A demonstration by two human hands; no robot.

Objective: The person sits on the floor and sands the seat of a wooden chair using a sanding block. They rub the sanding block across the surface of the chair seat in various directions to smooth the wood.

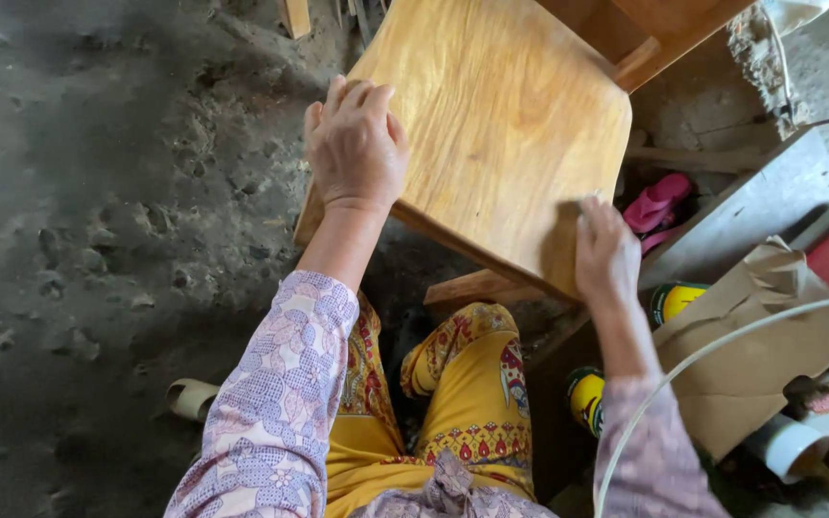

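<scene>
— Wooden chair seat (501, 125), pale and glossy, fills the upper middle of the view, tilted toward the person. Where are the hands on it?

— The left hand (355, 144) lies flat and open on the seat's left edge, fingers spread and pointing away from the body. The right hand (604, 251) sits at the near right corner, fingers curled down against the surface; something may be pressed under them, but I cannot tell whether it grips anything.

— Which way does the seat run from the hands?

— It stretches up and away from both, its long axis slanting from the near left corner to the far right, where the darker chair frame (664, 29) joins. Both hands touch it; the right is at the nearer edge.

— Any containers about?

— On the dirt floor (79, 240) to the right, two yellow tins (675, 299) stand beside a crumpled brown paper bag (750, 345); their contents are hidden. A white cup (787, 443) sits lower right, its contents not visible. Pink sandals (659, 201) lie under the seat's right edge, and a white cord (722, 350) arcs across the bag.
</scene>
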